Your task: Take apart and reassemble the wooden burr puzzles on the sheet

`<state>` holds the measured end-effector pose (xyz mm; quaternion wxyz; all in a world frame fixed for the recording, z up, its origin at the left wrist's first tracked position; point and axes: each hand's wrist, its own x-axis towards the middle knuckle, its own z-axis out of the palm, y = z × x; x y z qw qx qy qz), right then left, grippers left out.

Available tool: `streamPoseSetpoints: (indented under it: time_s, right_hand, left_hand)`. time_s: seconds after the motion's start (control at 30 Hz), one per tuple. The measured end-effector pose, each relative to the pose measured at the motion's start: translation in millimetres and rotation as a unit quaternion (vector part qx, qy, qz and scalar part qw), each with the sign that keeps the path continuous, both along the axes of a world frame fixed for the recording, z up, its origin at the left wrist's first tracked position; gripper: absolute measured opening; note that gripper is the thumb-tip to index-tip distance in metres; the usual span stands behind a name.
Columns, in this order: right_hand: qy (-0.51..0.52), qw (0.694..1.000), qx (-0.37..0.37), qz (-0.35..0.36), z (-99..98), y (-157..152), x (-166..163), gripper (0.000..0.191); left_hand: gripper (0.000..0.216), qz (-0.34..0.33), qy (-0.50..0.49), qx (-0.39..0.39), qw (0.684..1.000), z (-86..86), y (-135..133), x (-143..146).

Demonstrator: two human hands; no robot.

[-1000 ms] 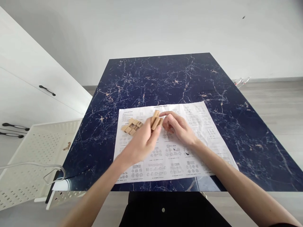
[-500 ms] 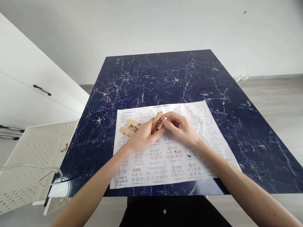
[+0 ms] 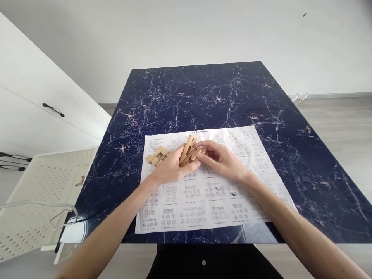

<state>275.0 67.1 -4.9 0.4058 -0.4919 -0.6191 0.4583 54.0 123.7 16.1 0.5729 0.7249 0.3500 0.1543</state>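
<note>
Left hand (image 3: 171, 168) is closed around a bundle of wooden bars (image 3: 190, 154), thumb on top. One bar sticks up and away from the person, with a "2" on its end face. Right hand (image 3: 225, 162) pinches the bundle's right end with its fingertips. The bundle sits low over the instruction sheet (image 3: 203, 201), just off it or grazing it; can't tell which.

My read of the step: seating bars against each other.
- Left hand acts as the clamp and shouldn't loosen, or the stack looks likely to shear apart.
- Right hand does the fine work. Push along the bar's axis, no twisting.
- Stay low over the paper so a dropped bar lands close.
- Number faces up, so it can be checked against the diagrams.

Loose wooden pieces (image 3: 157, 156) lie on the sheet, just left of the left hand.

Surface is a dark blue marble-pattern table (image 3: 203, 93), glossy and probably slick. The sheet lies flat near the person's edge.

Room:
- white perforated rack (image 3: 37, 182) at the left, with a small wooden bit (image 3: 80, 180) in it
- white cabinet (image 3: 35, 97) with black handles
- plain white wall
- grey floor (image 3: 334, 120)
</note>
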Motion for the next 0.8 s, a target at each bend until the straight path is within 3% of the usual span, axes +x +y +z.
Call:
streamPoseSetpoints:
  time_s: [0.13,0.27,0.6,0.8]
  right_hand:
    - [0.022,1.000,-0.002,0.019,1.5,0.9,2.4,0.030]
    - [0.074,0.997,-0.005,0.018,0.5,2.2,3.4,0.027]
    - [0.060,0.997,0.016,-0.053,-1.1,-1.0,1.8,0.015]
    - [0.027,0.997,-0.007,-0.068,4.3,-1.0,2.3,0.028]
  left_hand:
    - [0.037,-0.009,-0.034,-0.084,0.996,3.7,3.2,-0.7]
    - [0.043,-0.017,-0.085,-0.122,0.989,5.6,2.1,1.9]
    - [0.045,-0.002,-0.098,-0.113,0.989,1.0,-0.1,5.7]
    - [0.047,0.000,-0.089,-0.114,0.990,1.4,-1.9,3.9]
